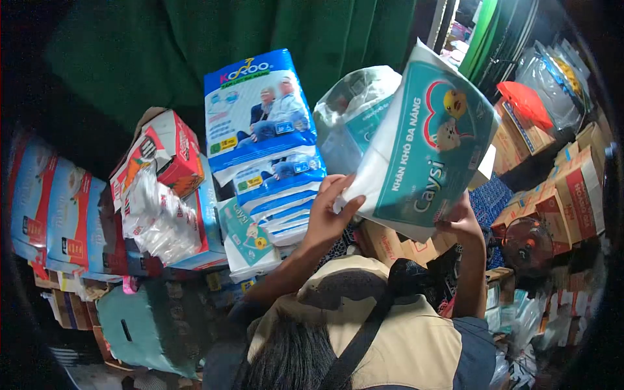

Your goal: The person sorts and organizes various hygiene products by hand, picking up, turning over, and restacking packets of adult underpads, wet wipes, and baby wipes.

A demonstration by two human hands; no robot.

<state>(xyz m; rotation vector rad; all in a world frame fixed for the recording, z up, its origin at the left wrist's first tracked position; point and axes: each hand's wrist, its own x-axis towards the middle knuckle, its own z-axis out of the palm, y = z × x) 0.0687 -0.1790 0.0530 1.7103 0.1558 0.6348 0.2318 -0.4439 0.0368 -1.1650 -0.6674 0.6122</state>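
Observation:
A teal and white pack of Caysi dry wipes [416, 156] is held up in front of me, tilted, its printed face with cartoon animals toward the camera. My left hand [335, 209] grips its lower left corner, thumb on the near side. At the lower right edge, my right hand [460, 220] closes on the pack, its fingers partly hidden behind it. Just left of the held pack stands a stack of blue and white Koroo packs [260, 104]. Another Caysi pack [247, 240] lies below that stack, near my left forearm.
Behind the held pack sits a clear plastic bag [354, 110] with teal-printed contents. Blue packs [78, 214], a red and white carton [166, 153] and crumpled clear plastic [159, 218] lie left. Cardboard boxes [565, 201] are piled right. A green curtain [260, 26] hangs behind.

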